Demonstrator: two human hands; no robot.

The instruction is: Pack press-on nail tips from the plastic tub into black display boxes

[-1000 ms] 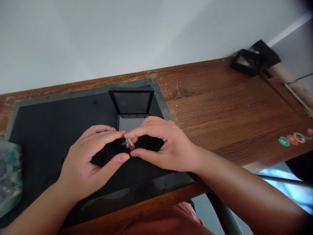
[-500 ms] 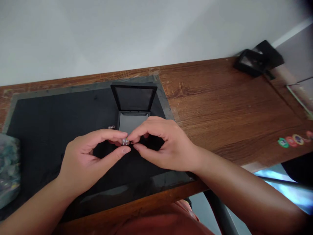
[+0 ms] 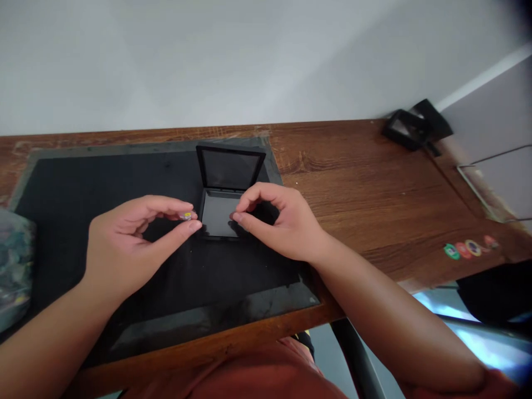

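My left hand [image 3: 133, 238] pinches a small shiny piece with yellow and purplish-grey on it [image 3: 187, 216] between thumb and fingertips, just left of the box. Too little of the piece shows to tell its kind. A black hinged box [image 3: 220, 237] lies on the dark mat with its framed, window-like lid [image 3: 230, 169] raised and a flat grey lining [image 3: 218, 208] inside. Over the right part of the box, my right hand [image 3: 282, 221] has thumb and index finger pressed together. Something tiny and dark shows at those fingertips, too small to name.
At the left edge stands a clear bag or tub of mixed bits [image 3: 16, 266]. Black boxes [image 3: 415, 124] sit at the back right. Several coloured round badges [image 3: 472, 249] lie near the right front edge of the wooden table [image 3: 353, 183]. A black mat [image 3: 95, 183] lies beneath the work.
My hands have come apart from where they met at the small piece. The left hand has moved left with the piece; the right has moved up over the box lining.
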